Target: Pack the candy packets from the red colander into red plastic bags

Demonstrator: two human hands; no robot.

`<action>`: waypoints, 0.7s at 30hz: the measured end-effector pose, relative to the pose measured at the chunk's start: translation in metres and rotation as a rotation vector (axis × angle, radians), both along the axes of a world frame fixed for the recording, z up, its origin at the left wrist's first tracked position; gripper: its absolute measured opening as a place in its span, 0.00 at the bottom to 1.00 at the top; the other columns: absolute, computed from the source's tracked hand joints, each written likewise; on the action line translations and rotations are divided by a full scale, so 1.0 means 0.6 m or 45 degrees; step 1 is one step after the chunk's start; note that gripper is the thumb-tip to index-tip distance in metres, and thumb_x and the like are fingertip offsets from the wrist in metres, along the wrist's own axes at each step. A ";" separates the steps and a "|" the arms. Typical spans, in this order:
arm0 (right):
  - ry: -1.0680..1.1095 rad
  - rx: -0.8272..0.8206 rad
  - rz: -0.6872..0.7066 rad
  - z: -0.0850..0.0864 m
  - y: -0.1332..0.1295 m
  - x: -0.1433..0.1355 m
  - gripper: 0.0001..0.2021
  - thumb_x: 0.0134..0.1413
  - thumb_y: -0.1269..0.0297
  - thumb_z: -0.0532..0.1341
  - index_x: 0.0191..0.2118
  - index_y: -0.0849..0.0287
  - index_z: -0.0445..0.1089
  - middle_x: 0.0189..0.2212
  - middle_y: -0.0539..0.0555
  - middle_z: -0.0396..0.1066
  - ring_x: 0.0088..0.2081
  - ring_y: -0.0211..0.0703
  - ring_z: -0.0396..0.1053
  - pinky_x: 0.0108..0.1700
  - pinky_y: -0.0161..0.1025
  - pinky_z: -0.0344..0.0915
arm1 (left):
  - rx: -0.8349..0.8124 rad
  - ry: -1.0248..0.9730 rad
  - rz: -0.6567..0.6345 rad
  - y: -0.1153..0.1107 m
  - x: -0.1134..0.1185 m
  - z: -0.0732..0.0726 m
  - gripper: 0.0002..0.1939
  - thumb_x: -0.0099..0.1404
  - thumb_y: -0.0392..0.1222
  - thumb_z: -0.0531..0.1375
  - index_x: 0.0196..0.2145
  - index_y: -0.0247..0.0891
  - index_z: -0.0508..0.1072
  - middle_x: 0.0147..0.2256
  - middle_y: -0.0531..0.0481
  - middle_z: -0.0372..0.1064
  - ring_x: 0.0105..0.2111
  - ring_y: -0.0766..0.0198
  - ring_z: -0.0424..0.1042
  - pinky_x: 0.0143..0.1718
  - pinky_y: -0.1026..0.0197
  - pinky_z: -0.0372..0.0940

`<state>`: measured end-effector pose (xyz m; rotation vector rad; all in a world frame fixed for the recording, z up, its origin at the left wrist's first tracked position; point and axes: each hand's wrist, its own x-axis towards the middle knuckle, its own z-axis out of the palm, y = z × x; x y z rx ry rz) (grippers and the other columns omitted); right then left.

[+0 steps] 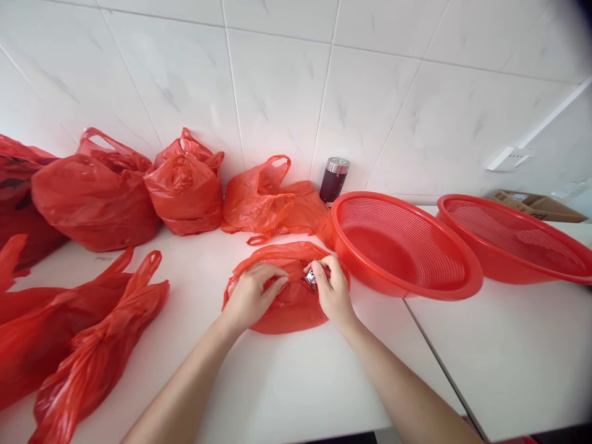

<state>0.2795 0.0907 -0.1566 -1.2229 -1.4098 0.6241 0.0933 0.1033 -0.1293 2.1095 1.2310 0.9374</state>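
Note:
A red plastic bag [296, 317] lies spread open on the white table in front of me, and both my hands are over its mouth. Between the thumb and fingers of my right hand [333, 290] is a small shiny silver-and-black packet [311, 277], at the right side of the opening. My left hand [254, 295] rests over the bag's left rim, its fingers curled in and the thumb close to the fingertips. What those fingertips hold, if anything, I cannot make out. Red film hides most of the bag's inside.
Right of the bag stands a red perforated basket [407, 246], with a second red basket [509, 240] beyond it. Filled red bags [97, 200] line the tiled wall; tied bags [106, 345] lie at left. A dark flask [333, 179] and a cardboard box [539, 206] stand behind.

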 end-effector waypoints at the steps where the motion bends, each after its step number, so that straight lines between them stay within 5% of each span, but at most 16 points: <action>1: -0.058 0.020 -0.021 -0.003 0.004 0.004 0.09 0.65 0.56 0.52 0.36 0.54 0.60 0.34 0.52 0.73 0.36 0.42 0.71 0.38 0.40 0.68 | 0.045 0.048 0.078 0.005 -0.007 -0.001 0.10 0.67 0.45 0.54 0.37 0.43 0.75 0.39 0.52 0.76 0.40 0.59 0.73 0.45 0.59 0.65; 4: -0.331 0.220 -0.121 -0.005 0.008 0.009 0.06 0.64 0.64 0.50 0.43 0.55 0.63 0.43 0.57 0.72 0.46 0.46 0.70 0.47 0.46 0.67 | 0.087 0.137 0.210 0.017 -0.023 -0.010 0.12 0.67 0.43 0.53 0.44 0.45 0.74 0.45 0.51 0.75 0.45 0.57 0.72 0.47 0.59 0.65; 7: -0.644 0.407 -0.138 -0.004 0.002 -0.003 0.11 0.62 0.71 0.50 0.44 0.53 0.67 0.53 0.57 0.67 0.55 0.48 0.64 0.56 0.49 0.60 | 0.062 0.264 0.171 0.021 -0.029 -0.024 0.16 0.64 0.43 0.55 0.49 0.45 0.72 0.50 0.49 0.72 0.49 0.54 0.71 0.47 0.56 0.66; 13: -1.076 0.190 0.006 -0.030 0.002 -0.044 0.11 0.57 0.62 0.61 0.46 0.56 0.70 0.51 0.61 0.68 0.53 0.57 0.62 0.55 0.57 0.58 | -0.059 0.402 0.077 0.020 -0.028 -0.041 0.26 0.58 0.41 0.58 0.56 0.41 0.68 0.56 0.43 0.67 0.54 0.47 0.67 0.51 0.49 0.64; 17: -1.126 0.150 -0.011 -0.039 0.012 -0.041 0.02 0.56 0.65 0.62 0.35 0.56 0.71 0.50 0.59 0.69 0.51 0.57 0.63 0.53 0.57 0.59 | -0.119 0.373 0.059 0.022 -0.030 -0.043 0.29 0.57 0.42 0.59 0.57 0.41 0.66 0.57 0.43 0.67 0.54 0.47 0.68 0.52 0.49 0.64; 21: -0.875 0.211 -0.061 -0.022 0.014 -0.019 0.03 0.57 0.68 0.59 0.33 0.55 0.69 0.45 0.55 0.71 0.47 0.50 0.67 0.51 0.51 0.61 | -0.164 0.344 0.069 0.022 -0.031 -0.039 0.31 0.56 0.40 0.59 0.59 0.42 0.64 0.54 0.45 0.70 0.52 0.48 0.70 0.50 0.50 0.65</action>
